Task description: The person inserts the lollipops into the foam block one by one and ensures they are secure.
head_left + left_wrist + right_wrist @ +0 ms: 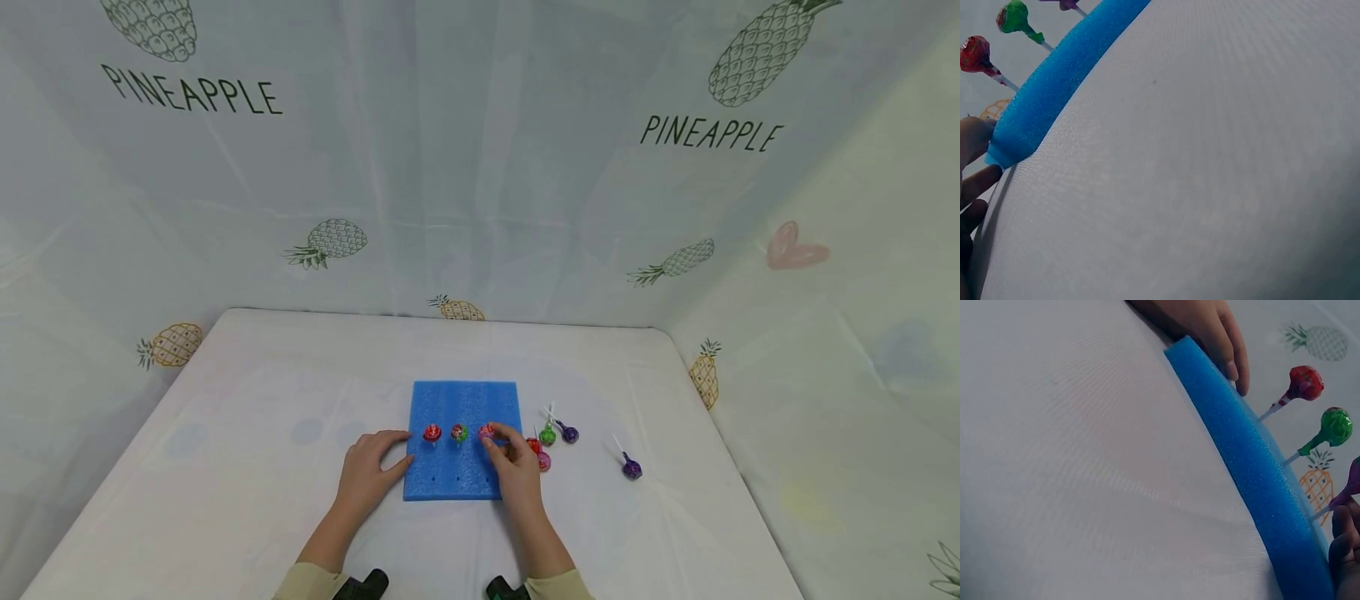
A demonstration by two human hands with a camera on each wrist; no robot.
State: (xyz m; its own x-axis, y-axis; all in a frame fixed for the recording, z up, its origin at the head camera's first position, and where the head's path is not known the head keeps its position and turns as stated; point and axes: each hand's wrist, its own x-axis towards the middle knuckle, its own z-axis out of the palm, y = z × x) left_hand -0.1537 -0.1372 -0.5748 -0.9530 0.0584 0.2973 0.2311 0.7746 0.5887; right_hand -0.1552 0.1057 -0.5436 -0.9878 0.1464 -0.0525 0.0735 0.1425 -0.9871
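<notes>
A blue foam board (pixel 465 483) lies on the table with small holes along its near part. Two lollipops stand upright in it by their sticks, a red one (pixel 432 433) and a green-and-red one (pixel 459 432). My right hand (pixel 519 473) pinches a pink lollipop (pixel 486 431) to their right; its stick meets the foam in the right wrist view. Thumb and fingers of my left hand (pixel 367 471) are spread along the board's left edge, touching it. In the left wrist view, those fingers (pixel 979 187) lie at the foam's corner.
Right of the board lie loose lollipops: a green one (pixel 547 435), a purple one (pixel 570 434), a red one (pixel 534 445) and a pink one (pixel 544 461). Another purple lollipop (pixel 632 469) lies farther right. A pineapple-print curtain (pixel 480 167) hangs behind the white-covered table (pixel 300 367).
</notes>
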